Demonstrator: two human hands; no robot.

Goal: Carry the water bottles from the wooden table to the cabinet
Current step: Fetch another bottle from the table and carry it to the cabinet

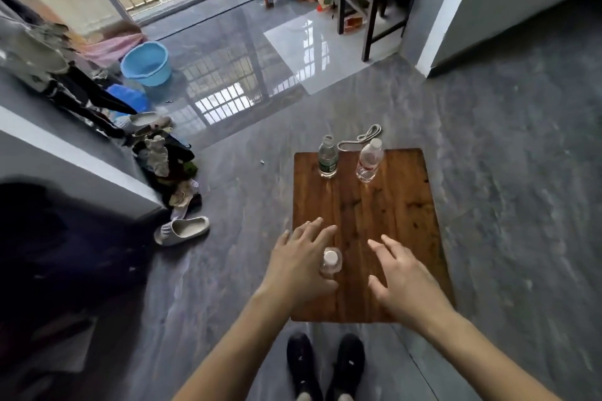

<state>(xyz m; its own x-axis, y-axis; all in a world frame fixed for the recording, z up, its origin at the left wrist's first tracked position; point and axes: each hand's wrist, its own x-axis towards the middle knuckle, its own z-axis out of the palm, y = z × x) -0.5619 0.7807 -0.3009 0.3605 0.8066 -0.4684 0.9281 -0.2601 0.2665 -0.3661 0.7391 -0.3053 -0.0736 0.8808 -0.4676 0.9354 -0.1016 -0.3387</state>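
Observation:
A low wooden table (391,205) stands in front of me. Near its close left part a clear bottle with a white cap (331,261) stands upright. My left hand (298,265) is open right beside it on the left, fingers spread, touching or almost touching it. My right hand (402,278) hovers open over the table to the bottle's right, holding nothing. Two more bottles stand at the table's far edge: an uncapped one with a green label (327,158) and a capped one with a red label (369,161).
A pale slipper (182,230) and a heap of clothes (169,169) lie on the grey floor to the left. A blue basin (146,63) sits further back. A dark chair (368,6) stands at the back right. A cord (358,138) lies behind the table.

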